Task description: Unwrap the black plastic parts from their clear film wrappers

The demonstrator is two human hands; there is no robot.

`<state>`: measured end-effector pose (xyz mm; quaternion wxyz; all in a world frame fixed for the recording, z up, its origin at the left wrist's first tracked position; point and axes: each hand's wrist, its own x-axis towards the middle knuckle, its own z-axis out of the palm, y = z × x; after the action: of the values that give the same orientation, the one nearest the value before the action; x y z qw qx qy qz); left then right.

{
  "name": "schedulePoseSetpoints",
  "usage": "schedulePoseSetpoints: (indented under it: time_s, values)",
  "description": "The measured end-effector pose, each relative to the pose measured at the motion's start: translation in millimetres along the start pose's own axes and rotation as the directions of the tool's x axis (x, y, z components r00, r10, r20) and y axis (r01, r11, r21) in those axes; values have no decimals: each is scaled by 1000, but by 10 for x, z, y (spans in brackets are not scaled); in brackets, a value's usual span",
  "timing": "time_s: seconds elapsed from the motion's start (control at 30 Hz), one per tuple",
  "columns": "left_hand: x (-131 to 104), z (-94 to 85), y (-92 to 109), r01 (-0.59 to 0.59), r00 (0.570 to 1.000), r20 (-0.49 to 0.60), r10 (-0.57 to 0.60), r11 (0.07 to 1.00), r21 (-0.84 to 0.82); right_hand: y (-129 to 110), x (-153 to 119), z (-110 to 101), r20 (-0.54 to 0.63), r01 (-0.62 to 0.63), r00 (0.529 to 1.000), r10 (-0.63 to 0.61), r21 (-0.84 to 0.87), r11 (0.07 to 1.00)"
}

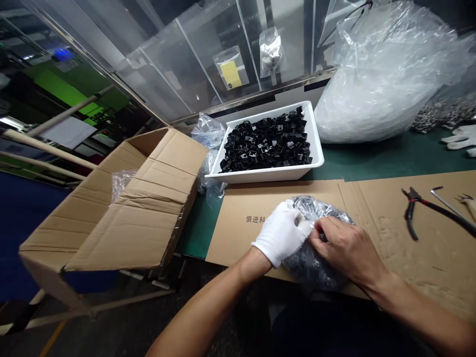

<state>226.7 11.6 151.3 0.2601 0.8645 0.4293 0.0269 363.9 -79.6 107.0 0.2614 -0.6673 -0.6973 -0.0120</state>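
A clear plastic bag (316,270) with dark contents lies at the near edge of the flattened cardboard. My left hand (284,233), in a white glove, pinches the gathered plastic at the top of the bag. Bare and close beside it, my right hand (344,248) also has its fingers closed on the bag's plastic. The two sets of fingertips almost meet, and they hide the gathered part. Just beyond the bag stands a white tray (266,175) heaped with small black plastic parts (267,141).
An open cardboard box (130,228) stands at the left. Behind the flattened cardboard (230,238) at the right sits a large clear bag of pale contents (375,94). Cutting pliers (412,203) and a hex key (449,202) lie right. A white glove (461,139) rests farther back.
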Motion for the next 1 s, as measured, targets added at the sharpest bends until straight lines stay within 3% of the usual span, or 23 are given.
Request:
schedulePoseSetpoints:
  time_s: [0.17,0.37,0.57,0.7,0.83,1.0]
  values:
    - [-3,-11,-48,-16,999,-42,12,996,-90,45,-8,16,-16,17,1000,-16,88,996]
    - [12,-147,-81,-9,997,71,24,981,-196,60,-19,-141,37,30,998,-43,283,959]
    - [27,-174,-39,-2,987,155,34,979,-204,-74,54,-279,132,62,988,-75,97,993]
    - [26,-123,15,6,995,103,10,988,-157,-125,106,-234,177,33,984,-23,-53,998]
    - [16,-81,49,-58,998,20,60,992,-110,-42,92,-128,133,48,990,-37,-76,996]
    - [11,-70,28,-126,992,-3,126,989,-75,91,38,-39,5,81,997,-81,-56,995]
